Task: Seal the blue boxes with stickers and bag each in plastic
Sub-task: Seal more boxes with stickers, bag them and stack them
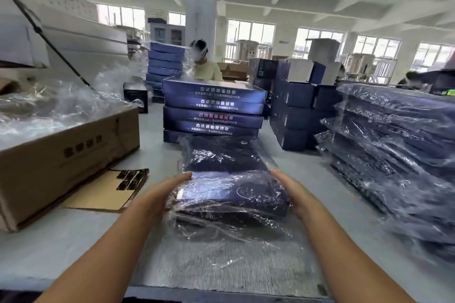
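left hand [162, 192], right hand [294, 192] flank bagged blue box [234, 192]; chinese lettering on stack [211, 110] blurred

**A:** Entry one: stack of blue boxes [213, 108], mid-tabletop [73, 241] toward the far edge?
**B:** Front face of each box: one headline row of Chinese characters with a finer row beneath. The print is white, and the third box's headline is reddish. Too blurred to read character by character.
**A:** Entry two: cardboard carton [69, 162], left edge?
**B:** Four dark Chinese characters on its near side, smeared and unreadable.
**A:** Entry three: bagged box [231, 194], near edge?
**B:** Round emblem on the lid, no lettering legible.
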